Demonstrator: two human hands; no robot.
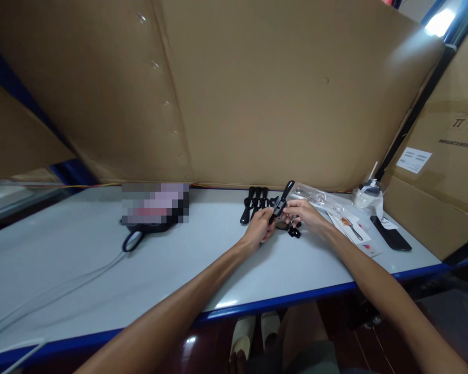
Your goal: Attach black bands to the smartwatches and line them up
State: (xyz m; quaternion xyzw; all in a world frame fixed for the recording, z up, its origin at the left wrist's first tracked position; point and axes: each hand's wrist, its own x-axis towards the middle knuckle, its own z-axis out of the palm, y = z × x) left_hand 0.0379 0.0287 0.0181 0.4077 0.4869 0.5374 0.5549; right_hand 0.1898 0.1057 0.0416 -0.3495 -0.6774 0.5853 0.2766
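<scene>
A black two-handled tool that looks like a spokeshave (285,193) is held tilted above the table, one handle pointing up and away. My left hand (259,225) is closed round its lower part. At its middle, the bent fingers of my right hand (302,210) are pinched against it; what exactly they grip is too small to make out. Just behind my left hand, several more black spokeshaves (251,200) lie side by side, partly covered by it. Small black parts (294,231) rest on the table below my right hand.
Clear plastic bags (315,195) and printed cards (349,228) lie to the right, near a black flat-bladed object (392,236) and a white cup-like container (368,196). At left sits a blurred-out dark item (156,226) with a loop. Cardboard (257,93) walls the back.
</scene>
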